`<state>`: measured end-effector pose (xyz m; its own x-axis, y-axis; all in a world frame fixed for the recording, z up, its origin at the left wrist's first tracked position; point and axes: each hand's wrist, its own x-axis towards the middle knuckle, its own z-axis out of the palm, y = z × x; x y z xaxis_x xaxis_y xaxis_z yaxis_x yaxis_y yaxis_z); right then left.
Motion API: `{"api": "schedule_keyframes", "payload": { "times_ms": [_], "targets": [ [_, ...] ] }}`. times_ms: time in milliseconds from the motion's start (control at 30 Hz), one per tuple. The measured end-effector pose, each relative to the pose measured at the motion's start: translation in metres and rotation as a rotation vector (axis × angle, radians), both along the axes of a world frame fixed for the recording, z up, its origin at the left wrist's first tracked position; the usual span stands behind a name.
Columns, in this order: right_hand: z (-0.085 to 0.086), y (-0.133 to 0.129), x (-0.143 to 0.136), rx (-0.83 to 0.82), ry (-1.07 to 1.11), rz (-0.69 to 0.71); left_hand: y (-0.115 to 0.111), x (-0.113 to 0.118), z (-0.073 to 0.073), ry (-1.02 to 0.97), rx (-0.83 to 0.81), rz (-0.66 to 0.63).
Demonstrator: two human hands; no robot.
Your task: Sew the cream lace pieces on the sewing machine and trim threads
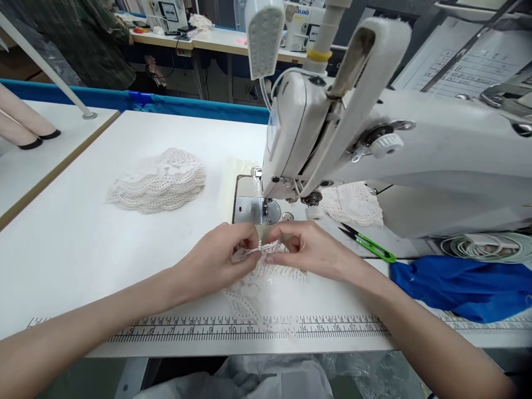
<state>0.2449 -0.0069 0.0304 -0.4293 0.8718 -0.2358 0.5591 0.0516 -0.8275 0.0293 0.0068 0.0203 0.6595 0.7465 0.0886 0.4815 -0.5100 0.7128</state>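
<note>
Just in front of the sewing machine's metal needle plate point(251, 209), my left hand point(222, 254) pinches the edge of a white lace piece point(245, 299). My right hand point(305, 249) grips the same lace a little to the right, thumb and fingers closed on its edge. The rest of the lace hangs down over the white table toward the printed ruler point(195, 328). Both hands nearly meet, below the needle and presser foot of the white sewing machine point(291, 127).
A stack of lace pieces point(160, 183) lies to the left. More lace point(353, 204) rests under the machine arm. Green-handled snips point(374, 247) and blue cloth point(465, 285) are at the right. Across the way, a person's patterned sleeve point(100, 27) shows by another table point(224, 41).
</note>
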Motion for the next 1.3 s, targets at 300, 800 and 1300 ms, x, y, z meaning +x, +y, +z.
{"api": "schedule_keyframes", "payload": {
  "times_ms": [300,800,1300],
  "targets": [
    [-0.003,-0.008,-0.004,0.003,0.119,-0.105,0.015,0.005,0.002,0.001,0.187,-0.001],
    [-0.022,-0.018,-0.004,0.824,0.0,0.056,0.006,-0.002,-0.023,-0.113,0.787,-0.032],
    [-0.023,-0.015,-0.006,0.866,0.018,0.118,0.007,-0.003,-0.024,-0.202,0.766,-0.04]
  ]
}}
